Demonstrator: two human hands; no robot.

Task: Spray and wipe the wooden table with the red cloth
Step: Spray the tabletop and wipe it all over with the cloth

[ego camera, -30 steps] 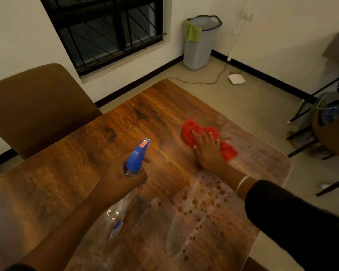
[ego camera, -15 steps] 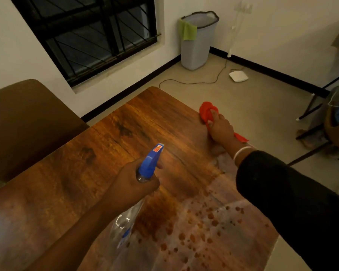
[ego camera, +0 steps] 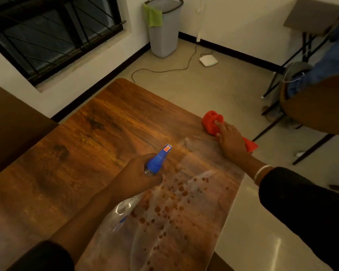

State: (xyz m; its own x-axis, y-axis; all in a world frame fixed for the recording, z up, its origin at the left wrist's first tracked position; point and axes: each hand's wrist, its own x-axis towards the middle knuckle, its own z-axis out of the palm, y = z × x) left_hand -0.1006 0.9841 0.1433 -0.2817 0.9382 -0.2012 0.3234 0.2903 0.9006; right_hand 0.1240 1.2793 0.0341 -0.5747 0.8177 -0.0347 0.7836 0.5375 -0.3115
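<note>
1. Left hand (ego camera: 139,174), fingers wrapped round spray bottle (ego camera: 133,194), held above the wooden table (ego camera: 90,137).
2. Right hand (ego camera: 230,141), fingers spread flat, presses red cloth (ego camera: 213,123) at the table's right edge.
3. Droplets between the hands.

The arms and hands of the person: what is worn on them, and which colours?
Both arms wear dark, nearly black long sleeves. The left sleeve is pushed far up, so the forearm is bare. The right sleeve ends just behind the wrist, where a thin pale bangle sits. The left hand and right hand are bare: no gloves, no rings visible.
</note>
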